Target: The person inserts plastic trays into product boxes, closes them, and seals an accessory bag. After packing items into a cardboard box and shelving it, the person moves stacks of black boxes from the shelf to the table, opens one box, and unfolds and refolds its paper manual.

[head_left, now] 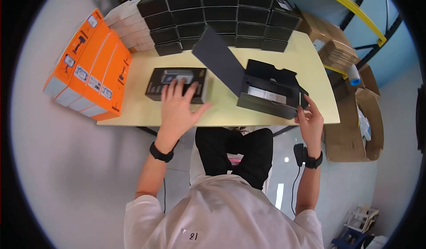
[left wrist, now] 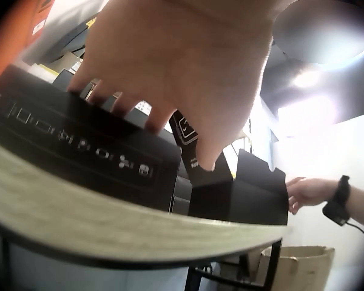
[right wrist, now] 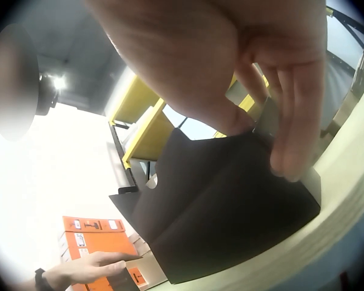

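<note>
My left hand (head_left: 176,109) lies with spread fingers on top of a closed black retail box (head_left: 154,85), which has a device pictured on its face. In the left wrist view a row of small white icons runs along that box's side. To the right stands an open black box (head_left: 265,107), its long lid (head_left: 220,60) tilted up to the left and a white piece (head_left: 267,94) inside. My right hand (head_left: 312,121) pinches the side flap (head_left: 303,99) at this box's right end, thumb and fingers on either side of the edge in the right wrist view.
Stacked black boxes (head_left: 204,15) line the table's back edge. Orange boxes (head_left: 95,71) stand at the left, with white boxes (head_left: 131,24) behind them. Cardboard cartons (head_left: 350,135) and a yellow shelf frame (head_left: 350,9) are at the right. The table's front edge (head_left: 222,123) runs close to my lap.
</note>
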Action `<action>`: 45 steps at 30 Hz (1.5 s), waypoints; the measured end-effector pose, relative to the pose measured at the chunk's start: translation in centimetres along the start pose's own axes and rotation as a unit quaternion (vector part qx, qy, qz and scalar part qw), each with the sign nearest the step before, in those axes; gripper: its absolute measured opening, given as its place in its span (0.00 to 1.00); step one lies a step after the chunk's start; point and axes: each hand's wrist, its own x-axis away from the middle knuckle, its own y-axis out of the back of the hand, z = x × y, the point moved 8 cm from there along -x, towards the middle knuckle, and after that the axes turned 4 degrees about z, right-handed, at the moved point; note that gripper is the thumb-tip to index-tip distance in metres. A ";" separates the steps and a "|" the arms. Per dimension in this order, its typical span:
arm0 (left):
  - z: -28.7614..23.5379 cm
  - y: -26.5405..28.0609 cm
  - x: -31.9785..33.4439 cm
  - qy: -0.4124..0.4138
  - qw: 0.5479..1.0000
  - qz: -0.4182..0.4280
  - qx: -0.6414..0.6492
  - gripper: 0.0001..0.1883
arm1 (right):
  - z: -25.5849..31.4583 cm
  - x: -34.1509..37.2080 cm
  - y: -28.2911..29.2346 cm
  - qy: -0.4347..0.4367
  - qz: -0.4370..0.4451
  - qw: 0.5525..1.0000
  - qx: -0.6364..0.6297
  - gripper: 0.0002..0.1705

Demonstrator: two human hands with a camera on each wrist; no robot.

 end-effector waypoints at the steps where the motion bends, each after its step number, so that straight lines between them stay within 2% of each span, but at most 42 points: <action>1: 1.1 -0.2 0.4 0.009 1.000 0.003 -0.024 0.24 | 0.4 -0.1 0.0 0.029 -0.006 1.000 0.001 0.24; 2: 2.2 -0.4 0.7 0.019 0.999 0.006 -0.048 0.25 | 0.3 -0.3 0.1 0.021 -0.014 1.000 0.005 0.24; 4: 5.2 -0.5 1.1 0.033 0.999 0.008 -0.040 0.24 | 1.4 -0.5 -0.5 0.078 -0.001 0.997 0.024 0.22; 6: 7.7 0.2 1.1 0.022 0.997 -0.001 -0.071 0.22 | 1.6 0.0 -1.0 0.049 0.021 0.999 0.012 0.21; 8: 7.1 1.4 0.5 0.016 0.994 -0.009 -0.106 0.19 | 3.1 0.7 -2.1 0.102 0.056 0.993 0.034 0.21; 10: 7.1 3.4 0.7 0.093 0.990 -0.064 0.078 0.13 | 4.3 1.7 -2.6 0.081 0.078 0.993 0.048 0.20; 12: 3.4 4.3 2.0 -0.029 0.973 -0.133 0.184 0.12 | 7.5 3.0 -1.9 0.183 -0.015 0.956 0.231 0.17; 13: 0.2 4.6 2.6 -0.096 0.959 -0.158 0.215 0.12 | 9.2 3.3 -1.7 0.203 -0.038 0.948 0.242 0.15; 14: -2.0 4.1 2.6 -0.099 0.957 -0.137 0.234 0.13 | 9.8 3.1 -1.8 0.204 -0.036 0.948 0.243 0.15; 16: -5.1 3.3 1.5 -0.072 0.960 -0.071 0.260 0.17 | 12.7 3.4 -3.5 0.355 0.030 0.911 0.209 0.15; 17: -5.7 2.7 0.6 -0.043 0.963 -0.024 0.264 0.19 | 13.5 2.9 -4.6 0.370 0.084 0.903 0.202 0.14; 18: -5.8 2.4 0.0 -0.042 0.964 -0.024 0.263 0.19 | 13.6 1.8 -4.9 0.370 0.085 0.903 0.201 0.14; 20: -6.1 0.5 -0.9 -0.050 0.976 0.058 0.205 0.23 | 12.7 0.1 -8.6 0.309 0.332 0.884 0.116 0.13; 21: -5.8 0.5 -0.8 -0.057 0.983 0.025 0.175 0.25 | 12.8 -0.4 -9.3 0.288 0.372 0.875 0.115 0.15; 22: -5.3 -0.2 -0.4 -0.058 0.983 0.023 0.174 0.25 | 12.9 -0.4 -9.6 0.290 0.371 0.875 0.116 0.15; 24: -4.3 -1.4 0.6 -0.051 0.978 0.006 0.203 0.18 | 11.1 -0.3 -11.6 0.251 0.419 0.846 0.215 0.19; 25: -4.1 -1.7 1.1 -0.047 0.978 0.007 0.203 0.18 | 11.4 0.6 -11.9 0.321 0.384 0.833 0.235 0.19; 28: -3.9 -0.8 2.0 -0.050 0.968 -0.034 0.244 0.15 | 11.2 1.7 -12.7 0.337 0.397 0.805 0.282 0.16; 30: -3.5 -0.1 2.2 0.004 0.924 0.014 0.382 0.12 | 11.1 2.0 -12.6 0.361 0.375 0.810 0.271 0.15; 31: -2.6 -0.9 2.7 0.026 0.873 0.049 0.485 0.11 | 11.1 2.1 -12.6 0.360 0.380 0.809 0.267 0.14; 32: -1.9 -0.9 3.0 0.027 0.873 0.049 0.484 0.11 | 11.1 2.2 -12.5 0.360 0.384 0.809 0.262 0.12; 33: -0.5 -1.5 3.3 0.089 0.795 0.054 0.598 0.10 | 11.2 2.4 -12.5 0.360 0.385 0.809 0.262 0.12; 34: 0.7 -2.2 3.8 0.148 0.698 0.057 0.699 0.09 | 11.5 2.8 -12.4 0.374 0.387 0.808 0.239 0.11; 36: 4.3 -2.6 3.9 0.117 0.715 0.026 0.689 0.09 | 12.7 2.9 -12.0 0.389 0.390 0.806 0.217 0.09; 38: 6.4 -2.6 3.0 0.083 0.730 -0.005 0.678 0.09 | 11.4 2.7 -12.7 0.238 0.538 0.769 0.252 0.18; 40: 7.0 -2.9 2.1 0.092 0.838 0.028 0.537 0.09 | 10.4 1.9 -12.9 0.246 0.535 0.772 0.238 0.19; 41: 6.0 -3.0 1.2 0.122 0.886 0.123 0.430 0.14 | 10.2 1.6 -12.8 0.255 0.533 0.775 0.223 0.19; 42: 5.2 -2.4 0.5 0.123 0.885 0.121 0.432 0.14 | 10.2 1.4 -12.6 0.255 0.534 0.774 0.226 0.19; 44: 1.2 -2.8 0.2 -0.016 0.895 0.239 0.377 0.25 | 10.4 1.8 -12.5 0.280 0.550 0.759 0.208 0.21; 45: 0.6 -4.1 0.4 -0.003 0.861 0.333 0.384 0.35 | 10.3 1.6 -12.6 0.280 0.553 0.756 0.210 0.21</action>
